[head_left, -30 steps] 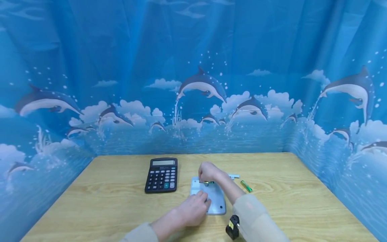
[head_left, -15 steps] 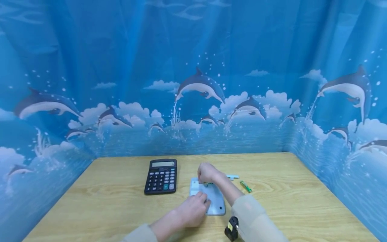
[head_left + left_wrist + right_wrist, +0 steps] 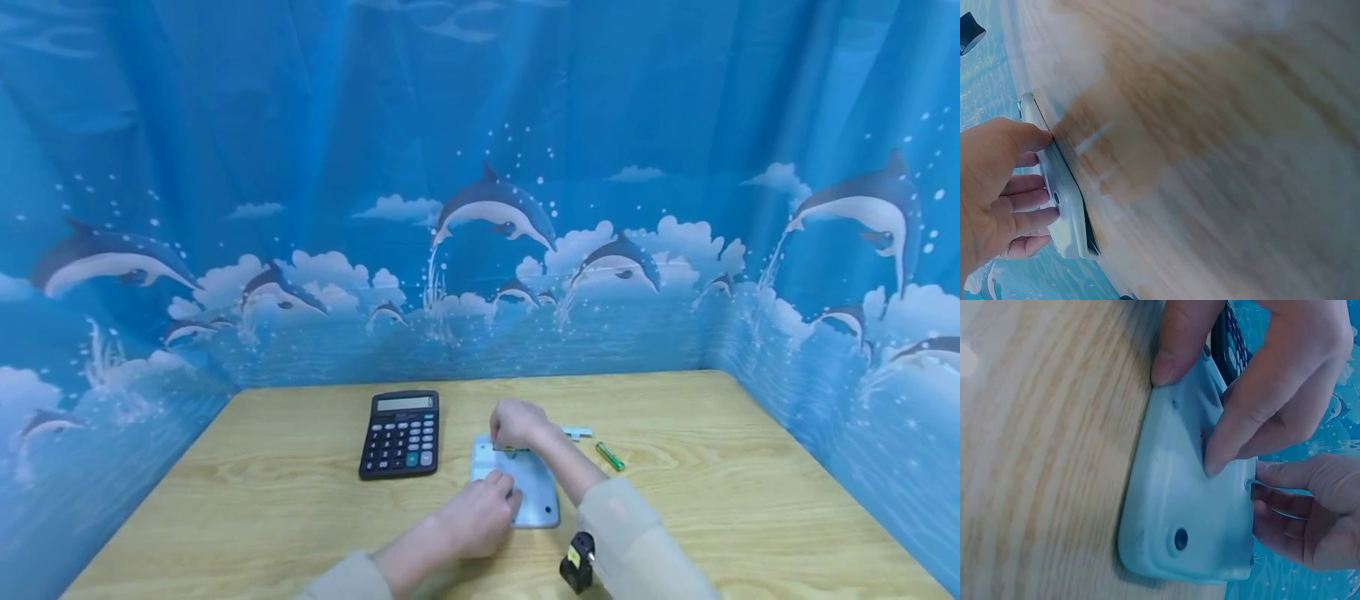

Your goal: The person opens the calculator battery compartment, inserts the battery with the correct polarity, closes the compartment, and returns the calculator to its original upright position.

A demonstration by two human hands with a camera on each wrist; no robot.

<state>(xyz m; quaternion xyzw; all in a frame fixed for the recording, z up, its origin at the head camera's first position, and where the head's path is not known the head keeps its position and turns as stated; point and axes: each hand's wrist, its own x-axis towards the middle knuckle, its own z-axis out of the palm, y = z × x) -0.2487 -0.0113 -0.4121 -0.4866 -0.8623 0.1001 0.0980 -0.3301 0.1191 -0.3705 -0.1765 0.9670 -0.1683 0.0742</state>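
As right hand arches, left touches casing

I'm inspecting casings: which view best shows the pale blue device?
Right wrist: the pale blue device appears largest, its dark round hole plain. Left wrist shows it nearly edge-on; head, small and partly covered.

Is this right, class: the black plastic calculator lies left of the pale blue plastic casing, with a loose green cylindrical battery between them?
Not quite: the head view shows the loose green cylindrical battery right of the pale blue plastic casing, not between it and the black calculator.
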